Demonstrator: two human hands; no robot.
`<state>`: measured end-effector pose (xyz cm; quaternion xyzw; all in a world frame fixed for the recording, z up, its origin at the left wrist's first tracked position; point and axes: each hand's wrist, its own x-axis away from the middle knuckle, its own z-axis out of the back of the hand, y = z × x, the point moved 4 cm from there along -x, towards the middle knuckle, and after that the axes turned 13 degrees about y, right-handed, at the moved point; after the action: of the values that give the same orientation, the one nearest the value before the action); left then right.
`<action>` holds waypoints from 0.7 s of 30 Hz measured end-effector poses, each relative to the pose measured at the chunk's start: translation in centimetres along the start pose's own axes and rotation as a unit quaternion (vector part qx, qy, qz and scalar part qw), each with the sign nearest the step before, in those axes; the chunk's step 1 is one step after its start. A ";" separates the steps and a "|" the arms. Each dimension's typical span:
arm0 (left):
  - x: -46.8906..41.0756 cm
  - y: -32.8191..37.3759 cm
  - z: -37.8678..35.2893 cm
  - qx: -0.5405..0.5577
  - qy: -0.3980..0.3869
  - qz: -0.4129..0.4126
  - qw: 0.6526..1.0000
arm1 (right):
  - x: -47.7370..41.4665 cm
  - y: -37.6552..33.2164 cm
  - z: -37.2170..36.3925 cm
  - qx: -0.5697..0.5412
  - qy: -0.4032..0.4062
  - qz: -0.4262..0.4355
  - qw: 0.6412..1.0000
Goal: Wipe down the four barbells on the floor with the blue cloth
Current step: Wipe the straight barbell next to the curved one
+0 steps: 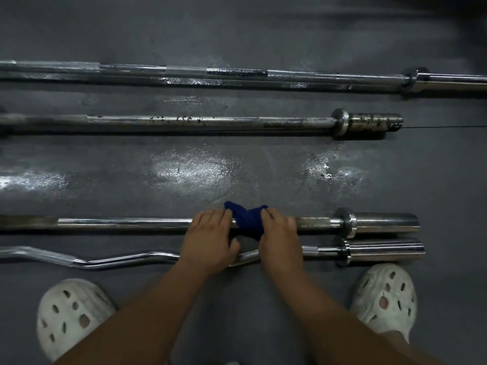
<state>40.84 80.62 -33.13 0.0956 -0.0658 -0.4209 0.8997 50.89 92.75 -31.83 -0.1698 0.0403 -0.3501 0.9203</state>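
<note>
Four barbells lie side by side on the dark floor. Farthest is a long bar [237,75], then a rust-spotted bar [184,122], then a straight bar [118,223], and nearest me a curved chrome bar [118,259]. A blue cloth [249,219] is draped over the straight bar's shaft. My left hand [210,241] grips the shaft and the cloth's left edge. My right hand [280,238] grips the cloth's right side on the bar. Both hands hide part of the curved bar.
My two feet in white perforated clogs [71,317] [384,299] stand on either side of my arms. Wet, shiny patches [195,169] mark the grey floor between the second and third bars. The bars' sleeves [384,222] end at the right.
</note>
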 end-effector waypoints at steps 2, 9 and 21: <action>0.3 -0.4 0.0 -0.007 -0.006 -0.004 1.000 | 0.1 0.0 0.2 0.012 0.015 -0.038 0.999; 0.4 -0.9 0.3 -0.015 -0.031 -0.005 0.999 | 0.4 -3.0 -0.8 0.013 -0.052 0.087 0.995; -0.5 -1.3 -0.7 -0.020 -0.020 -0.038 0.999 | 1.1 -3.5 -1.4 0.019 -0.053 0.034 0.998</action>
<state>39.71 80.30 -34.09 0.0711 -0.0718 -0.4575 0.8835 49.26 89.19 -31.92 -0.1689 -0.0091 -0.3097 0.9357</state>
